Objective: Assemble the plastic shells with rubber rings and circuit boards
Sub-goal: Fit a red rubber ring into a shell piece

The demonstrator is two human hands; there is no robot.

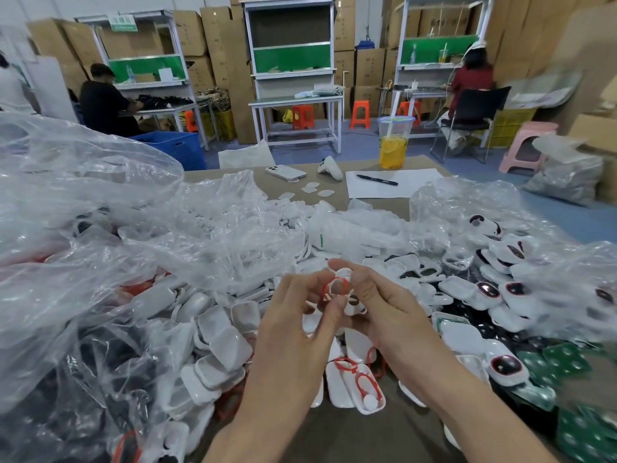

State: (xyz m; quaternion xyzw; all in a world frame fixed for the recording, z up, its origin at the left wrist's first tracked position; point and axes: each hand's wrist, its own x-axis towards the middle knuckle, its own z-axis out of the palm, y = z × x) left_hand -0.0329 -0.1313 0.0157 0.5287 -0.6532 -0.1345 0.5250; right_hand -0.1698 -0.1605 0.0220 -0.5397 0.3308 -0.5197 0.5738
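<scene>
Both hands are raised over the table's middle, working one small piece between them. My left hand [300,315] pinches a red rubber ring [335,286] at its fingertips. My right hand [377,302] grips a small white plastic shell [345,273] against that ring. Below the hands lie white shells [340,384], some with red rings [365,382] laid in them. Green circuit boards [564,362] sit in a pile at the right. Shells with dark lenses [505,365] lie beside those boards.
Large clear plastic bags [83,228] of parts crowd the left and right. Further back on the table are a phone [285,172], a white controller [330,167], paper with a pen [377,179] and a drink cup [394,142]. People work at benches behind.
</scene>
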